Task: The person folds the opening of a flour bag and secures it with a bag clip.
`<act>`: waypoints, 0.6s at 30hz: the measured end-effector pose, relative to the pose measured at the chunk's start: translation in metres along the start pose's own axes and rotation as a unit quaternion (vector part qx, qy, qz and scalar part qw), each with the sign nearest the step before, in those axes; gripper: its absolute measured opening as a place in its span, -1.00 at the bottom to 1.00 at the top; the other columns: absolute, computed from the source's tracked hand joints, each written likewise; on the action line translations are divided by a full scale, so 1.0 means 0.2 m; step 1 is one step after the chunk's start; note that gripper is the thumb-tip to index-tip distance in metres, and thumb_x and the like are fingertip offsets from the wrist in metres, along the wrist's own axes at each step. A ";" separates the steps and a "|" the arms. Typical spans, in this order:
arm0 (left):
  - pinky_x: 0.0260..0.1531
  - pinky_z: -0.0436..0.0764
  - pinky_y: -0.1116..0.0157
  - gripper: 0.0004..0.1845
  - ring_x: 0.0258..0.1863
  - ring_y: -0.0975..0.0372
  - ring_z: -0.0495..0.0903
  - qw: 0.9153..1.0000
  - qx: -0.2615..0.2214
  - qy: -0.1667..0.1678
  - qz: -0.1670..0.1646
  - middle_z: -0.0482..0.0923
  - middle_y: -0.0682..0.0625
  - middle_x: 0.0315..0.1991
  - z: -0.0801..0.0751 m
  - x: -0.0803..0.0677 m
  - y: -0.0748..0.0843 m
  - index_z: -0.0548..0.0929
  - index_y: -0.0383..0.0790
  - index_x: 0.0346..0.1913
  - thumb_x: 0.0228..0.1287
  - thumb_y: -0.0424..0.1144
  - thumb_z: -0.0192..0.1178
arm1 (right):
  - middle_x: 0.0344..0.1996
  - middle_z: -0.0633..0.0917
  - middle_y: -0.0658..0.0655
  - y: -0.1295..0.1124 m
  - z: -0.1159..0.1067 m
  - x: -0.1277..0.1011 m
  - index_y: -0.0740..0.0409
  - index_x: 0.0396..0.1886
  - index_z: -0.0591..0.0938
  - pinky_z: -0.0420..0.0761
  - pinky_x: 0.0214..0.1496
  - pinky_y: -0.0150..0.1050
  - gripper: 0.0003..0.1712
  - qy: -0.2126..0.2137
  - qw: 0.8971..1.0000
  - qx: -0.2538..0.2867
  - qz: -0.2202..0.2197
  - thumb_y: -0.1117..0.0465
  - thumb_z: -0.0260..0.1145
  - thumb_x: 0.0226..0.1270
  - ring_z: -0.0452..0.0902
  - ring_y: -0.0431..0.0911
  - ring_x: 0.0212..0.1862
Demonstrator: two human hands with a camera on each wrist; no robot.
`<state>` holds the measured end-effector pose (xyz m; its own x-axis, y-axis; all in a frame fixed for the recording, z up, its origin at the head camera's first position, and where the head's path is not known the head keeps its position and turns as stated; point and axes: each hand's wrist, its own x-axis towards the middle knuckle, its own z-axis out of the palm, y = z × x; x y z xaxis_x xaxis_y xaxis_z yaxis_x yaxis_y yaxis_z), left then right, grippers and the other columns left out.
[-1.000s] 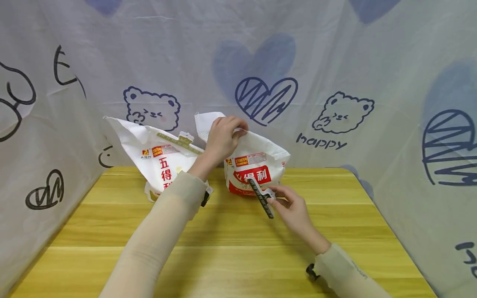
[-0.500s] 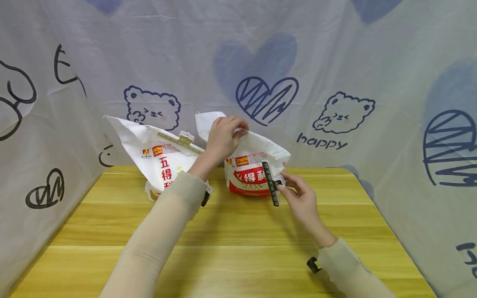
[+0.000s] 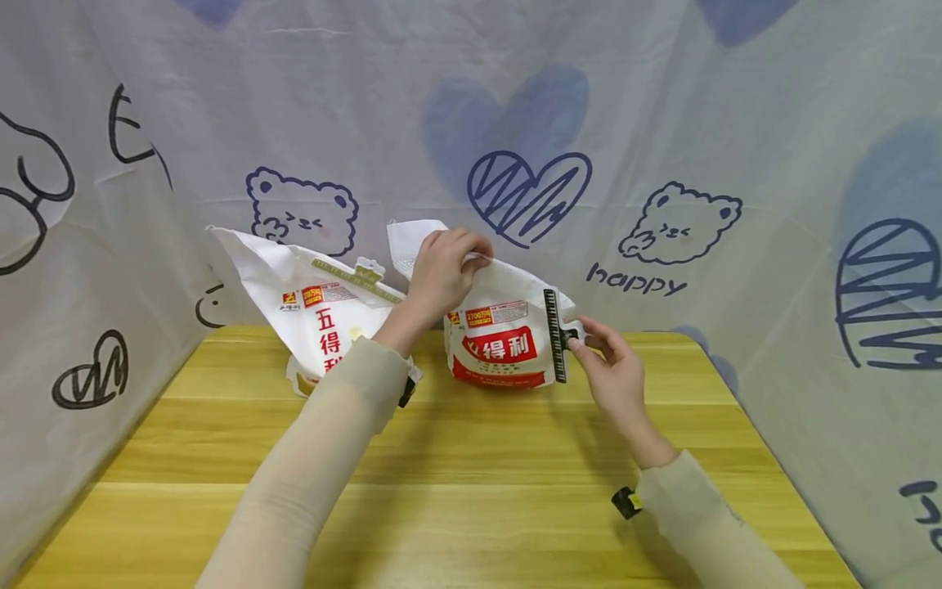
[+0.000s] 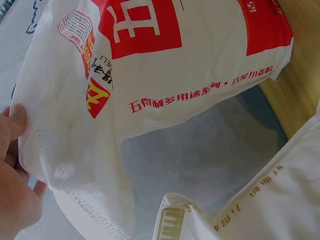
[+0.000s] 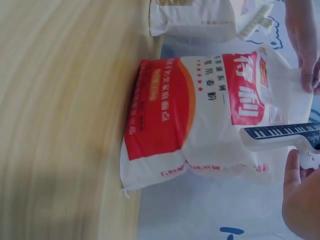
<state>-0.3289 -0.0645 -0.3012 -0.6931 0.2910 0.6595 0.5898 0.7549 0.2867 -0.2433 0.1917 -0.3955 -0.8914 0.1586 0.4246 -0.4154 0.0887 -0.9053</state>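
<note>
A white and red flour bag (image 3: pixel 500 348) stands upright near the back of the table. My left hand (image 3: pixel 445 274) holds its folded top edge between thumb and fingers; the left wrist view shows that hand (image 4: pixel 17 175) at the bag's rim. With thumb and fingers my right hand (image 3: pixel 616 380) pinches a bag clip (image 3: pixel 555 335) with a black and white piano-key bar. The clip is upright in front of the bag's right side, overlapping it in the head view. In the right wrist view the clip (image 5: pixel 285 134) lies across the bag's upper part.
A second white flour bag (image 3: pixel 324 315) stands to the left, its top pinched by an olive clip (image 3: pixel 356 281); my left forearm crosses in front of it. The wooden table (image 3: pixel 471 507) ends at a printed cloth backdrop (image 3: pixel 662 106).
My right hand has moved right and up with the clip, turning it from slanted to nearly upright, from the bag's front to its right edge. My left hand has kept its place.
</note>
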 end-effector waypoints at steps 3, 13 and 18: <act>0.35 0.38 0.10 -0.93 0.04 0.08 0.61 1.000 0.000 0.001 0.000 0.72 -0.01 -0.07 0.00 0.00 0.00 0.74 -0.15 -0.09 0.47 -0.29 0.29 | 0.04 0.69 0.17 -0.01 -0.01 0.02 0.34 0.25 0.63 0.65 0.08 -0.49 -0.57 0.000 1.000 -0.016 0.003 0.44 0.37 0.42 0.61 -0.23 -0.02; 0.35 0.39 0.10 -0.93 0.04 0.08 0.62 1.000 0.001 -0.001 0.003 0.73 -0.01 -0.07 -0.01 0.00 0.01 0.74 -0.15 -0.10 0.45 -0.28 0.30 | 0.00 0.70 0.16 -0.03 -0.04 0.13 0.31 0.27 0.64 0.63 0.07 -0.53 -0.57 -0.002 0.998 -0.062 -0.014 0.37 0.38 0.44 0.61 -0.26 -0.02; 0.34 0.39 0.11 -0.93 0.04 0.09 0.62 1.000 0.001 -0.001 0.001 0.73 0.00 -0.07 0.00 0.00 0.00 0.74 -0.15 -0.10 0.45 -0.28 0.30 | 0.13 0.69 0.27 -0.08 -0.05 0.18 0.27 0.28 0.64 0.60 0.09 -0.53 -0.56 -0.015 0.996 -0.086 -0.027 0.33 0.39 0.45 0.59 -0.27 0.03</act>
<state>-0.3290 -0.0655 -0.3007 -0.6924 0.2944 0.6587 0.5905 0.7558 0.2829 -0.2666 0.2048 -0.3667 -0.8751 0.1191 0.4691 -0.4275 0.2639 -0.8646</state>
